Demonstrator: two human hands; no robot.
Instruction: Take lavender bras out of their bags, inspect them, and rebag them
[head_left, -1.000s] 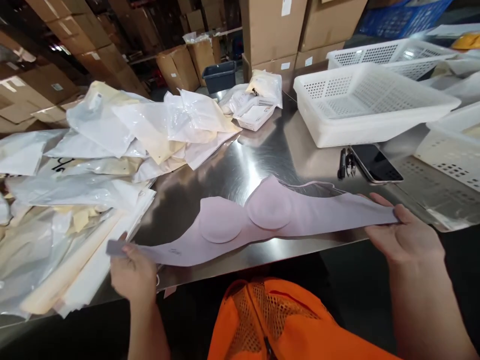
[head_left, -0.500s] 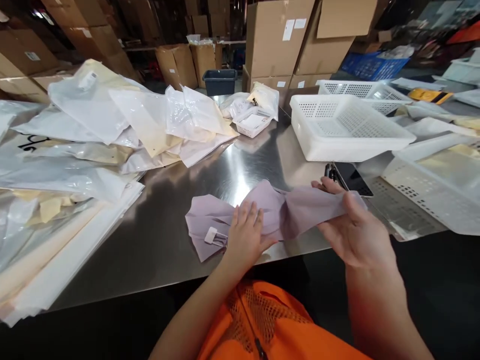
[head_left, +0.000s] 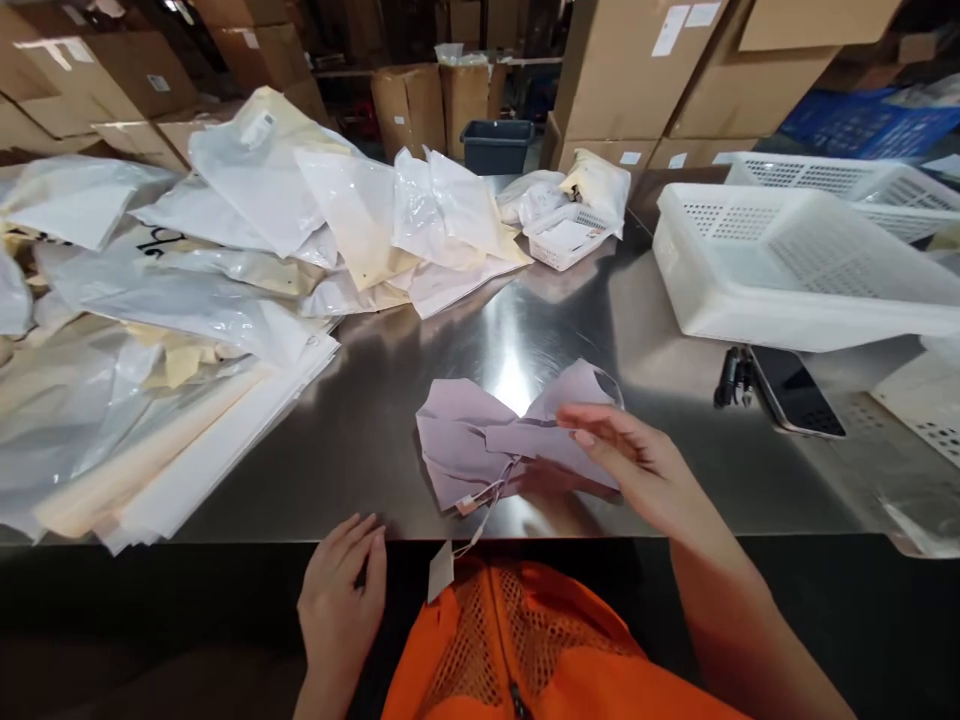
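Note:
A lilac garment (head_left: 459,440) lies on the metal table in a folded, bow-like shape. One flap of it lies across the middle toward the left. A white hang tag (head_left: 441,572) on a thin string dangles from it over the table's front edge. At the garment's right part is my right hand (head_left: 645,468), thumb and fingers stretched out and apart. Its fingertips are over the fabric; whether they press on it is unclear. My left hand (head_left: 343,585) is at the front edge, left of the tag, fingers loosely extended and holding nothing.
Plastic-bagged packages (head_left: 247,190) and stacked white sheets (head_left: 247,430) cover the left side. A small white basket (head_left: 562,240) stands at the back. To the right are a large white crate (head_left: 750,310), a phone (head_left: 799,392) and black keys or a fob (head_left: 727,378). Cardboard boxes (head_left: 630,70) stand behind.
The garment's right end, held out before, now lies folded in across its middle. My left hand has come off it to the table edge. The tag now hangs down. The view has turned left.

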